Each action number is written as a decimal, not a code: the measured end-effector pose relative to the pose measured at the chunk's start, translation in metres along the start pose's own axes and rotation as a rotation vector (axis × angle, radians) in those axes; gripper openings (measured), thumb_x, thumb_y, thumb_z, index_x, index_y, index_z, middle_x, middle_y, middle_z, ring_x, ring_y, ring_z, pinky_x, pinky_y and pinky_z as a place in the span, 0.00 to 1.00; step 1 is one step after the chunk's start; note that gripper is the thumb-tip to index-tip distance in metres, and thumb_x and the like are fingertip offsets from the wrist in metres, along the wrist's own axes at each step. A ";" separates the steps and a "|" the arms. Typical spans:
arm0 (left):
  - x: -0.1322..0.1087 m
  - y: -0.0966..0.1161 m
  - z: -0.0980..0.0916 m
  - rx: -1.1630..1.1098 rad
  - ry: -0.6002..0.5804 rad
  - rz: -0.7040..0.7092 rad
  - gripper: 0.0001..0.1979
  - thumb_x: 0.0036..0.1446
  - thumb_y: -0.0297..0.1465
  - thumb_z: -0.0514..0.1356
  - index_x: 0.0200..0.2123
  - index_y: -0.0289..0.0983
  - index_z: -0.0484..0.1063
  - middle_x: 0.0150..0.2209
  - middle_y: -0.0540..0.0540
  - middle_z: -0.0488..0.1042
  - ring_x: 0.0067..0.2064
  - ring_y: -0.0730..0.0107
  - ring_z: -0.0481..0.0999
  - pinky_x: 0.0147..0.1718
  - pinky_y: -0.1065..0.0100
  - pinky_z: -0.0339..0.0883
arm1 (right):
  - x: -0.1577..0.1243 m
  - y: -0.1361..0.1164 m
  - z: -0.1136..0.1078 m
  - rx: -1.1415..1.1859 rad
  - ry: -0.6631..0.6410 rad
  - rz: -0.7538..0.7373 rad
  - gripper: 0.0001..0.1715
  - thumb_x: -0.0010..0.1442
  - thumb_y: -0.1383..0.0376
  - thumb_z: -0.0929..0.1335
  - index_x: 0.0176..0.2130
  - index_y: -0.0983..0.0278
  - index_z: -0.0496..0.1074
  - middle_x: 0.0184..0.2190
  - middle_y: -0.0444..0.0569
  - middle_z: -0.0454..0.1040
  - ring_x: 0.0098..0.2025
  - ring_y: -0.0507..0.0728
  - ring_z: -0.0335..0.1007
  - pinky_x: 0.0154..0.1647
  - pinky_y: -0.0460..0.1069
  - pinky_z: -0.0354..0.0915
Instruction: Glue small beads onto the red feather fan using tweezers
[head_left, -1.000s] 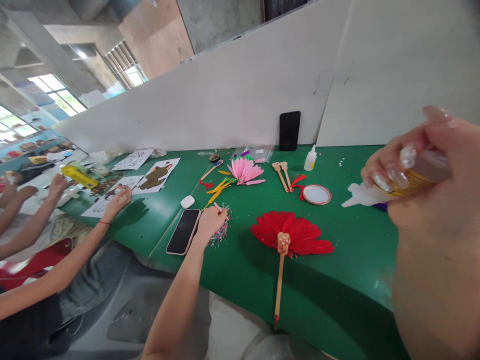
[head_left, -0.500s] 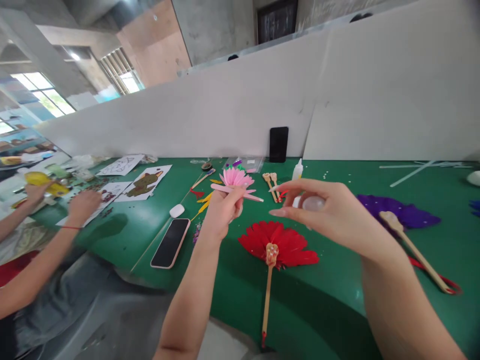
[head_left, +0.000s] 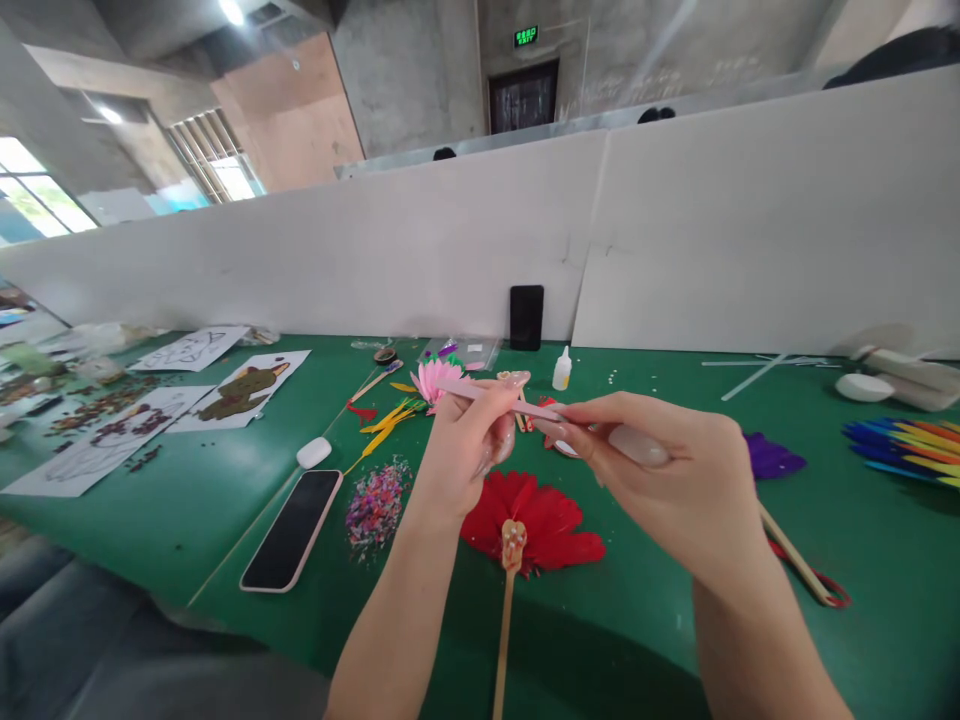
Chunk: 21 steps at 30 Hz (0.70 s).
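Observation:
My left hand is closed round a long, narrow, pale pink strip whose left end sticks out past the thumb. At the strip's right end, the thumb and fingers of my right hand are pinched together against it. A translucent oval thing shows inside my right hand; I cannot make out what it is. Below both hands lies a red feather fan with white beads on its wooden handle. Behind my left hand is a cluster of pink feathers.
A phone and a white case lie left, near colourful confetti. A glue bottle and upright black phone stand behind. On the right are purple feathers, multicoloured feathers and clear sticks.
My right hand has moved from apart, with fingers spread, to pinching the strip at my left hand. The view has swung right, and the neighbour's hands have left it.

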<state>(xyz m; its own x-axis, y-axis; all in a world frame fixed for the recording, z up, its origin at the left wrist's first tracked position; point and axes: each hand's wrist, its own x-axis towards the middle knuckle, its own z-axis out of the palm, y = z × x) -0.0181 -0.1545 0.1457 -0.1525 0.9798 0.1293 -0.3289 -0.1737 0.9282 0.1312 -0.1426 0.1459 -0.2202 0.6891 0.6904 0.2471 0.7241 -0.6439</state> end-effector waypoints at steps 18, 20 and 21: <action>0.000 0.005 -0.004 0.011 -0.152 0.011 0.21 0.54 0.38 0.60 0.13 0.36 0.64 0.08 0.57 0.55 0.11 0.85 0.49 0.12 0.73 0.41 | -0.005 -0.006 0.000 -0.120 0.088 -0.151 0.08 0.55 0.70 0.70 0.33 0.56 0.74 0.24 0.41 0.77 0.22 0.52 0.71 0.22 0.48 0.67; 0.001 0.005 -0.007 0.019 -0.215 -0.026 0.19 0.55 0.38 0.59 0.16 0.36 0.68 0.10 0.55 0.60 0.10 0.86 0.51 0.11 0.73 0.39 | -0.004 -0.006 0.000 -0.129 0.086 -0.175 0.08 0.55 0.70 0.70 0.33 0.55 0.74 0.24 0.41 0.77 0.22 0.53 0.71 0.21 0.49 0.67; 0.001 0.005 -0.009 0.012 -0.242 -0.048 0.18 0.56 0.37 0.58 0.17 0.36 0.69 0.11 0.55 0.63 0.10 0.86 0.52 0.10 0.73 0.39 | -0.004 -0.006 0.000 -0.131 0.084 -0.184 0.09 0.55 0.71 0.70 0.33 0.55 0.74 0.24 0.41 0.77 0.21 0.53 0.71 0.21 0.49 0.67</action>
<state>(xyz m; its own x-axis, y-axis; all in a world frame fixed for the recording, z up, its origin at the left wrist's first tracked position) -0.0282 -0.1554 0.1474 0.0910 0.9824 0.1633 -0.3192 -0.1265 0.9392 0.1305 -0.1495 0.1472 -0.1951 0.5367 0.8209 0.3316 0.8238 -0.4598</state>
